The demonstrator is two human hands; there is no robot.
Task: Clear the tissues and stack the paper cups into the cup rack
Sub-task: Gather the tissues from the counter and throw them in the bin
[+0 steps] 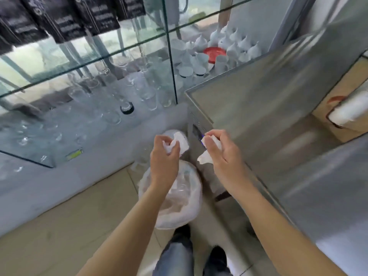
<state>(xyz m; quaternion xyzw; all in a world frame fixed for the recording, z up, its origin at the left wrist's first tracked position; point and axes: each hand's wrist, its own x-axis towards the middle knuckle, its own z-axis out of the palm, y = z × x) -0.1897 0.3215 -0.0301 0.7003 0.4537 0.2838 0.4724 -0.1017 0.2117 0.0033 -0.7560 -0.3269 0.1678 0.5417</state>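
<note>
My left hand (pixel 164 156) is closed around a crumpled white tissue (pixel 180 141), held above a round bin (pixel 191 212) lined with a clear plastic bag on the floor. My right hand (pixel 223 150) pinches a second white tissue (pixel 205 159) that hangs down from its fingers, just right of the bin and next to a steel machine (pixel 258 100). A sleeve of white paper cups (pixel 350 108) lies in a cardboard box at the far right. No cup rack is visible.
Glass shelves (pixel 89 64) at the left hold several clear glasses. White ceramic cups and a red lid (pixel 215 53) sit behind the glass. The steel counter fills the right side. My shoes (pixel 217 259) stand on the tiled floor below the bin.
</note>
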